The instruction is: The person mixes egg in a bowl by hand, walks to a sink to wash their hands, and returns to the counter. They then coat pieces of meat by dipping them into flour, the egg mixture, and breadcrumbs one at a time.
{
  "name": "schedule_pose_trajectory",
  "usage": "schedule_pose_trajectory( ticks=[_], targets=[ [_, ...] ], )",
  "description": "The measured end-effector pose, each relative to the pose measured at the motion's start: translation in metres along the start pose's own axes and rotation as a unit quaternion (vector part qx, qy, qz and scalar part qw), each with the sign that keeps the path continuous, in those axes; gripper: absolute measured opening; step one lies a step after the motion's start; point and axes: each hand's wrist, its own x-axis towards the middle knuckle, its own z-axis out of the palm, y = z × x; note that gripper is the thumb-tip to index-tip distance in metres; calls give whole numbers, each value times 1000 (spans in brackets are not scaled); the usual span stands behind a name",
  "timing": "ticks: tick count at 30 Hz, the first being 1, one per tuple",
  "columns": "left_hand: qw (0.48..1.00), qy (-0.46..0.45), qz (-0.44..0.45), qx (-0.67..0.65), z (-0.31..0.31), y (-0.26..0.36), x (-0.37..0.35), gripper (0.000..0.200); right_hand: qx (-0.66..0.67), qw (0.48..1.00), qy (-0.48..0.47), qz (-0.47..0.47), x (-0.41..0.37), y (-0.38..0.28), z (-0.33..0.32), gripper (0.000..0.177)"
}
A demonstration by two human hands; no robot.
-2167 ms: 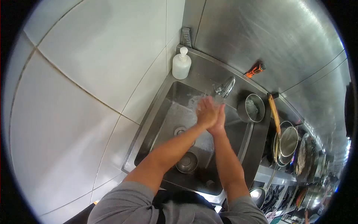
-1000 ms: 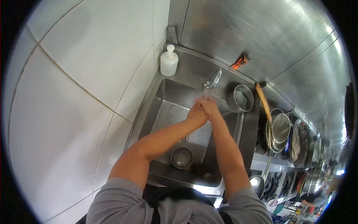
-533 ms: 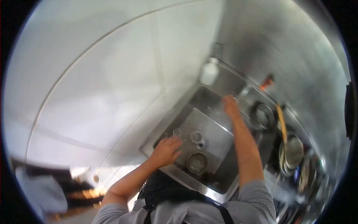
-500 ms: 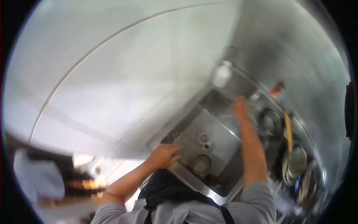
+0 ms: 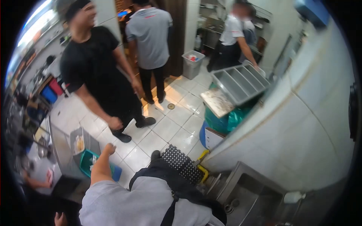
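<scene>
My left arm stretches forward at the left of the head view, and my left hand hangs in the air above the tiled floor. Its fingers are too small and foreshortened to tell whether they are curled or apart, and nothing held shows. Nearest to it are a green bin and a grey bin with yellowish scraps inside. My right hand is out of view. At the lower right is a metal sink, with a white bottle lying by its far corner.
A person in black stands ahead on the left. Another in a grey shirt has their back turned. A third person's arm reaches to a grey compartment tray above green bags. A perforated black mat and yellow pipe lie ahead.
My view has swung left, away from the sink to the room and other people. My left hand has moved from the sink's edge out over the floor; my right hand has left the view.
</scene>
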Motion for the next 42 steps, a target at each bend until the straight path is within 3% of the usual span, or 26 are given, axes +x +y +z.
schedule_pose_trajectory(
  ticks=[1, 2, 4, 5, 7, 9, 10, 11, 13, 16, 17, 19, 21, 24, 26, 29, 30, 33, 37, 38, 40, 42],
  targets=[
    [996, -49, 53, 46, 28, -21, -26, 47, 9, 1000, 22, -8, 7, -12, -25, 55],
    [998, -53, 36, 21, 54, -35, -41, 47, 13, 999, 47, -18, 13, -22, -53, 54],
    [961, -210, -12, -180, 103, -54, -87, 43, 11, 995, 90, -43, 19, -45, -109, 54],
    [838, -140, -318, -422, 87, -26, -118, 43, 8, 992, 109, -57, 21, -57, -136, 53],
    [888, -135, -261, -354, 134, -35, -117, 46, 12, 985, 147, -90, 16, -96, -198, 53],
    [870, -188, -238, -389, 153, -49, -100, 49, 36, 972, 181, -143, -2, -172, -264, 52],
    [848, -206, -271, -407, 138, -50, -92, 53, 45, 968, 185, -166, -12, -205, -281, 52],
    [868, -211, -219, -393, 134, -59, -75, 51, 52, 964, 186, -183, -26, -230, -295, 51],
    [941, -118, -90, -305, 161, -86, -21, 54, 65, 957, 189, -212, -61, -270, -326, 51],
    [942, 3, -78, -325, 121, -112, 31, 48, 72, 943, 191, -262, -108, -332, -368, 50],
    [909, 0, -87, -407, 107, -125, 44, 54, 70, 936, 200, -281, -120, -352, -392, 50],
    [824, 99, -152, -537, 74, -140, 45, 49, 57, 921, 210, -322, -144, -390, -433, 49],
    [766, 93, -179, -611, 57, -160, 40, 45, 52, 901, 217, -372, -177, -435, -472, 49],
    [767, 135, -196, -596, 71, -194, 14, 44, 32, 857, 233, -459, -227, -522, -546, 48],
    [738, 135, -260, -609, 79, -216, -24, 43, 11, 826, 231, -514, -256, -572, -581, 47],
    [645, 227, -375, -626, 116, -236, -75, 35, -13, 777, 213, -593, -305, -649, -624, 47],
    [636, 233, -397, -620, 123, -238, -94, 35, -19, 759, 203, -618, -324, -675, -635, 47],
    [625, 224, -471, -581, 126, -248, -138, 27, -25, 711, 157, -685, -394, -745, -658, 46],
    [546, 193, -534, -616, 134, -250, -145, 22, -15, 659, 79, -748, -443, -850, -662, 45],
    [520, 175, -547, -633, 133, -256, -141, 22, -20, 656, 76, -751, -474, -872, -691, 45],
    [528, 126, -562, -624, 129, -260, -130, 22, 16, 692, 69, -719, -532, -919, -745, 30],
    [719, -88, -519, -453, 136, -266, -116, 26, 130, 645, 13, -753, -586, -959, -782, 11]
  ],
)
